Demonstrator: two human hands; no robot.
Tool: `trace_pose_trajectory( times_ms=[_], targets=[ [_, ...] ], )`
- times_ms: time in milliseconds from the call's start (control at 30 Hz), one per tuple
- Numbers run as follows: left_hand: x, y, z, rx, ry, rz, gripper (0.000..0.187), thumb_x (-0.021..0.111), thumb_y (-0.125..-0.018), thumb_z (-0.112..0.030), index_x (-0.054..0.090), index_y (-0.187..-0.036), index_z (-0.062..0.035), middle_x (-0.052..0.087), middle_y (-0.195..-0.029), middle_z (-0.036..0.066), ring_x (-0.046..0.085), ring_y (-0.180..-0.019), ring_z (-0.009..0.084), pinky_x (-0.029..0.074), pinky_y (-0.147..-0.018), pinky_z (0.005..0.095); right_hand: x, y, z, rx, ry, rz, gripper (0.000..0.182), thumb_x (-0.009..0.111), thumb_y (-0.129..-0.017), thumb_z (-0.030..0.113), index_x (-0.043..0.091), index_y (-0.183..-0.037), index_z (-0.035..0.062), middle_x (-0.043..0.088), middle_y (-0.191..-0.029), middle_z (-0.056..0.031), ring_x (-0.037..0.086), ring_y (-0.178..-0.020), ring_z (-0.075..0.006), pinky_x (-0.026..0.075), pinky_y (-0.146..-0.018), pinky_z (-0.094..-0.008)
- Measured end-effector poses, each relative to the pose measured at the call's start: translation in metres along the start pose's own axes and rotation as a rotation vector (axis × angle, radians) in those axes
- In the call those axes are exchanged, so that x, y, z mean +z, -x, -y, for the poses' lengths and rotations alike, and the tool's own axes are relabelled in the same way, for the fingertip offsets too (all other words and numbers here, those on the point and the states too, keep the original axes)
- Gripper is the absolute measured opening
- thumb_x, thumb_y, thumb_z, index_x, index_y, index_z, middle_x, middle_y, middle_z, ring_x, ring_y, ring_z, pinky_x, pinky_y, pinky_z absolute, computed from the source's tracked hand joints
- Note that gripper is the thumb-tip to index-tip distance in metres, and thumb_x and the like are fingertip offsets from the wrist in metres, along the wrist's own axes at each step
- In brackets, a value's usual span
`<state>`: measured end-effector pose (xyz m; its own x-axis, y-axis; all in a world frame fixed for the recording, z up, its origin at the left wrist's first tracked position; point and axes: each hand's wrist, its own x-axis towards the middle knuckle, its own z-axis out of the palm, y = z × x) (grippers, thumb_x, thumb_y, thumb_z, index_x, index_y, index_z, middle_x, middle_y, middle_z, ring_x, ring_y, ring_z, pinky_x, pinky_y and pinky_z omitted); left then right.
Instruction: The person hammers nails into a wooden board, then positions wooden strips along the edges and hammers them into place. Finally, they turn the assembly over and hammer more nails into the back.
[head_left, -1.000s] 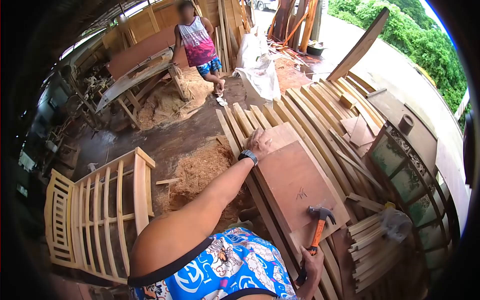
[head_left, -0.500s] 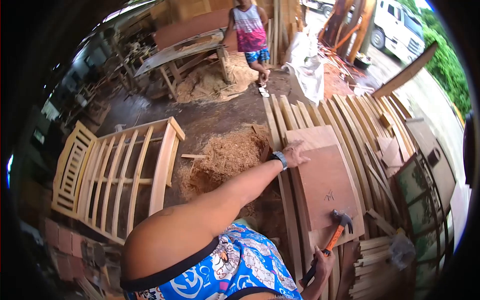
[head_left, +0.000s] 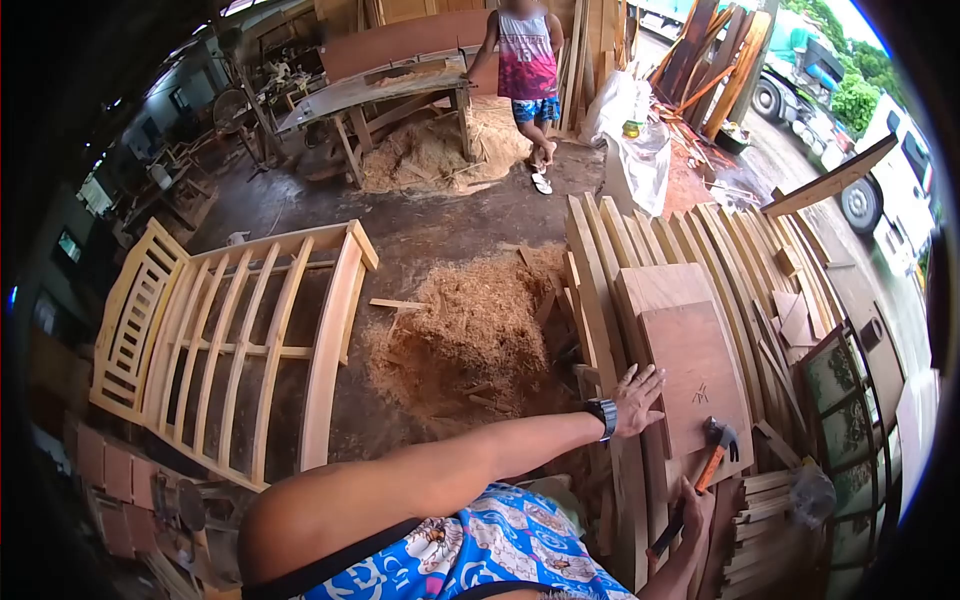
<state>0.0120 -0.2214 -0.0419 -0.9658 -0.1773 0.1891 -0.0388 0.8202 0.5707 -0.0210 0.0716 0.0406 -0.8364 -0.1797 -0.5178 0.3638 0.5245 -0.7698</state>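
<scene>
My left hand, with a dark watch on its wrist, has its fingers spread at the left edge of a reddish-brown plywood panel. The panel carries a dark pencil-like mark and lies over a larger, paler board. In my right hand is a claw hammer with an orange and black handle, gripped partway along it. The hammer's metal head overlaps the panel's lower right corner in this view. Beneath the boards run long wooden planks.
A slatted wooden bed frame stands on the left. Sawdust and shavings are heaped in the middle. Further back, a person stands beside a workbench. Short wood strips and a framed panel lie at the right.
My left hand has moved down along the panel's left edge, off its top left corner. The view has shifted, and a truck outside has moved. The hammer remains in my right hand.
</scene>
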Motion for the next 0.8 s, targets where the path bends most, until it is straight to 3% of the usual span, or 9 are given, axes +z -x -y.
trace_pose_trajectory(
  times_ms=[167, 233, 267, 333, 367, 467, 500, 667, 800],
  targets=[
    [-0.014, 0.030, -0.023, 0.181, -0.014, 0.197, 0.077, 0.060, -0.097, -0.050, 0.042, -0.158, -0.0053, 0.034, -0.168, 0.016, 0.021, -0.159, 0.0326, 0.010, -0.128, 0.0580, -0.002, -0.007, -0.014, -0.032, 0.045, 0.032, 0.033, 0.079, -0.092, 0.028, 0.057, -0.079, 0.0074, 0.056, -0.061, -0.0024, 0.055, -0.046, -0.0147, 0.047, -0.043, -0.0319],
    [-0.012, 0.046, -0.034, 0.457, -0.010, 0.440, 0.067, 0.067, -0.095, -0.042, 0.052, -0.150, -0.0069, 0.040, -0.163, 0.017, 0.025, -0.157, 0.0336, 0.017, -0.127, 0.0611, -0.004, -0.012, -0.023, -0.037, 0.041, 0.037, 0.032, 0.078, -0.092, 0.026, 0.056, -0.081, 0.0061, 0.056, -0.062, -0.0028, 0.056, -0.047, -0.0151, 0.050, -0.044, -0.0330],
    [-0.016, 0.056, -0.043, 0.448, -0.015, 0.440, 0.067, 0.067, -0.095, -0.042, 0.052, -0.150, -0.0069, 0.040, -0.163, 0.017, 0.025, -0.157, 0.0336, 0.017, -0.127, 0.0611, -0.003, -0.012, -0.024, -0.075, 0.051, 0.042, 0.033, 0.078, -0.092, 0.027, 0.056, -0.081, 0.0065, 0.056, -0.062, -0.0030, 0.056, -0.046, -0.0156, 0.051, -0.044, -0.0331],
    [-0.029, 0.077, -0.060, 0.436, 0.164, 0.351, 0.054, 0.074, -0.089, -0.032, 0.064, -0.135, -0.0047, 0.056, -0.149, 0.018, 0.043, -0.146, 0.0365, 0.033, -0.120, 0.0583, 0.001, -0.015, -0.026, -0.117, 0.059, 0.057, 0.033, 0.078, -0.092, 0.028, 0.055, -0.081, 0.0070, 0.056, -0.061, -0.0032, 0.057, -0.045, -0.0160, 0.053, -0.045, -0.0332],
    [-0.031, 0.080, -0.059, 0.437, 0.160, 0.350, 0.054, 0.074, -0.089, -0.032, 0.064, -0.135, -0.0047, 0.056, -0.149, 0.018, 0.043, -0.146, 0.0365, 0.033, -0.120, 0.0583, 0.000, -0.017, -0.028, -0.110, 0.063, 0.062, 0.034, 0.078, -0.092, 0.028, 0.054, -0.080, 0.0071, 0.056, -0.061, -0.0036, 0.057, -0.046, -0.0163, 0.053, -0.045, -0.0333],
    [-0.024, 0.085, -0.051, 0.316, 0.423, 0.010, 0.040, 0.073, -0.085, -0.023, 0.072, -0.118, -0.0001, 0.073, -0.114, 0.021, 0.067, -0.110, 0.0413, 0.052, -0.098, 0.0481, -0.005, -0.014, -0.023, -0.119, 0.075, 0.081, 0.036, 0.079, -0.091, 0.029, 0.053, -0.078, 0.0081, 0.056, -0.061, -0.0038, 0.057, -0.046, -0.0158, 0.055, -0.046, -0.0342],
    [-0.029, 0.090, -0.045, 0.197, 0.463, 0.034, 0.038, 0.070, -0.088, -0.023, 0.072, -0.118, 0.0003, 0.073, -0.111, 0.022, 0.068, -0.105, 0.0410, 0.055, -0.094, 0.0466, -0.007, -0.012, -0.024, -0.116, 0.057, 0.098, 0.036, 0.079, -0.091, 0.030, 0.053, -0.078, 0.0083, 0.056, -0.061, -0.0036, 0.056, -0.046, -0.0154, 0.055, -0.047, -0.0346],
    [-0.043, 0.127, -0.020, -0.135, 0.374, -0.008, 0.034, 0.067, -0.096, -0.026, 0.074, -0.117, -0.0003, 0.075, -0.115, 0.020, 0.071, -0.108, 0.0343, 0.056, -0.096, 0.0401, -0.018, 0.004, -0.007, -0.133, 0.047, 0.210, 0.036, 0.077, -0.094, 0.030, 0.052, -0.077, 0.0093, 0.053, -0.060, -0.0008, 0.055, -0.047, -0.0134, 0.055, -0.046, -0.0344],
    [-0.041, 0.147, -0.015, -0.225, 0.342, -0.008, 0.035, 0.068, -0.096, -0.027, 0.073, -0.118, -0.0008, 0.075, -0.111, 0.021, 0.074, -0.105, 0.0328, 0.057, -0.093, 0.0405, -0.024, 0.000, -0.015, -0.142, 0.032, 0.221, 0.037, 0.077, -0.093, 0.030, 0.050, -0.078, 0.0101, 0.051, -0.060, -0.0003, 0.054, -0.046, -0.0127, 0.055, -0.044, -0.0347]
  ],
)
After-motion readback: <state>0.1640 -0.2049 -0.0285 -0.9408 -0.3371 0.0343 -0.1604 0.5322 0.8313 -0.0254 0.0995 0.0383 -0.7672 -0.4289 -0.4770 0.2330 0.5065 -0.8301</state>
